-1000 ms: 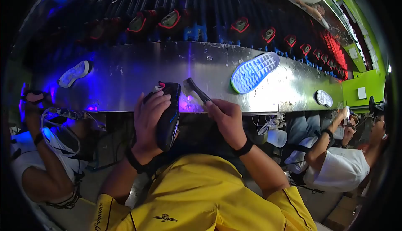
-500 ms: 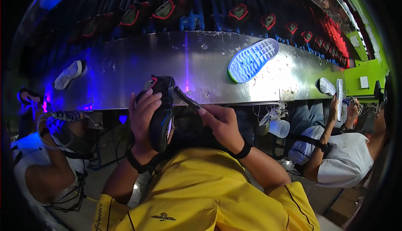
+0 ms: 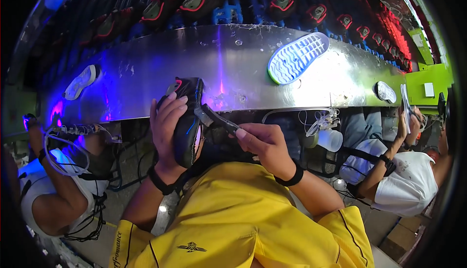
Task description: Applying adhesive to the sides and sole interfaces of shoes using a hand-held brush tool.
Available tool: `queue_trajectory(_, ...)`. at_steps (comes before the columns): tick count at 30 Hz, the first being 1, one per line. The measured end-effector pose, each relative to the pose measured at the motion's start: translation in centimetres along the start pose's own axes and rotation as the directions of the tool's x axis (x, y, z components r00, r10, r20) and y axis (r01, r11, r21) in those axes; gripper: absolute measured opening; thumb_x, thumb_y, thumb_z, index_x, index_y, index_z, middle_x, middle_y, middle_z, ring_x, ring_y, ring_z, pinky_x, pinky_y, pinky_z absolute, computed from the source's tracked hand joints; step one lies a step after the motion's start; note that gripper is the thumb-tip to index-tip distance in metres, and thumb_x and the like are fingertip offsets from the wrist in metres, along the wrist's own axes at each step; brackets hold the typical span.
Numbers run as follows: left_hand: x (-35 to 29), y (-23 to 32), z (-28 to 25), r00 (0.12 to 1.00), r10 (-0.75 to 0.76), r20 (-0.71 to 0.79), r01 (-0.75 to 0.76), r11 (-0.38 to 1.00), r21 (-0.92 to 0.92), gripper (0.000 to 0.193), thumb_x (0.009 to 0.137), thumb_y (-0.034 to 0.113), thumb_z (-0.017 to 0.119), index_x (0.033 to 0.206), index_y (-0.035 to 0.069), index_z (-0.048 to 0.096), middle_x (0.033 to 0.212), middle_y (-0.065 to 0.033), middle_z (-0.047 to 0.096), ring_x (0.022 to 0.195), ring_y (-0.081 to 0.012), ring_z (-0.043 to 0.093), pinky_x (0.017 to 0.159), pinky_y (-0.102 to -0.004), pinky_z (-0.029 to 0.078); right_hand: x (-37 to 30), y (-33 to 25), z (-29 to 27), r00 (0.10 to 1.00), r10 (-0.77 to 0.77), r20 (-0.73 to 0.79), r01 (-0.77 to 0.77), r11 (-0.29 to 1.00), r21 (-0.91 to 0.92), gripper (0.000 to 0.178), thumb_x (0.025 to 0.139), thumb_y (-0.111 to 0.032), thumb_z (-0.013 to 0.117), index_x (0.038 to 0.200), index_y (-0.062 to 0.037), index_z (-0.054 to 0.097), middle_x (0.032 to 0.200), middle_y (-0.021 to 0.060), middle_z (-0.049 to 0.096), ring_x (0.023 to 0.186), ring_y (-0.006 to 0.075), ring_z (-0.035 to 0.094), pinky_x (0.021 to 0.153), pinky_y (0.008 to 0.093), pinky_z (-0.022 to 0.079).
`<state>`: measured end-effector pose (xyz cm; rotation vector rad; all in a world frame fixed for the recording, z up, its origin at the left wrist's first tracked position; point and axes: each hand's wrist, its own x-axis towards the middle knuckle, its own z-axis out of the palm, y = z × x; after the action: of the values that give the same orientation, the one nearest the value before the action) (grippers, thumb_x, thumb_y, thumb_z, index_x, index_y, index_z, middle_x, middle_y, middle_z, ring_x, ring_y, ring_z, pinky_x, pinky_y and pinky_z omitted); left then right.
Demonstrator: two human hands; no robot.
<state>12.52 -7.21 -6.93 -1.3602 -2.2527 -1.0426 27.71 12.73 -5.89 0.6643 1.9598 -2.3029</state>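
My left hand [image 3: 165, 134] is wrapped round a black shoe upper [image 3: 190, 98] with a red-edged opening, held toe down at the near edge of the metal bench. Its underside faces right and shows a pale strip. In my right hand [image 3: 268, 144] is the handle of a black brush [image 3: 221, 120], and the brush head lies against the upper's side, near the lower edge. Beyond them, on the bench, a white-blue shoe sole [image 3: 297, 58] with a ridged face lies tilted to the right.
The metal bench [image 3: 160, 49] runs across in front of me. Behind it stands a row of black uppers with red-rimmed openings [image 3: 194, 0] on blue holders. Other soles [image 3: 80, 82] lie on the bench. People in white sit at left [image 3: 53, 195] and right [image 3: 401, 178].
The brush head has come left and down onto the upper's side. My right hand has shifted slightly right and down. The left hand keeps its hold on the upper.
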Motion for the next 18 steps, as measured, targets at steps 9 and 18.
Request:
queue_trajectory(9, 1.9, 1.7, 0.0, 0.998, -0.054, 0.033, 0.053, 0.998, 0.025, 0.064, 0.084, 0.020, 0.079, 0.140, 0.004, 0.050, 0.139, -0.0176, 0.061, 0.137, -0.0409, 0.055, 0.123, -0.0596, 0.027, -2.0, -0.2, 0.9, 0.951, -0.292, -0.099, 0.288, 0.956, -0.053, 0.017, 0.101, -0.009, 0.071, 0.110, 0.0051, 0.073, 0.078, 0.0061, 0.064, 0.067, 0.0104, 0.054, 0.062, 0.0274, 0.043)
queue_trajectory(18, 5.2, 3.5, 0.8, 0.995, -0.103, -0.019, 0.104, 0.991, 0.084, 0.061, 0.079, 0.007, 0.080, 0.134, 0.002, 0.054, 0.128, -0.0192, 0.063, 0.120, -0.0418, 0.061, 0.110, -0.0517, 0.042, -3.4, -2.0, 0.2, 0.901, -0.408, -0.147, 0.381, 0.906, -0.185, 0.016, 0.097, -0.004, 0.070, 0.110, 0.0058, 0.072, 0.078, 0.0111, 0.063, 0.065, 0.0178, 0.058, 0.061, 0.0287, 0.044)
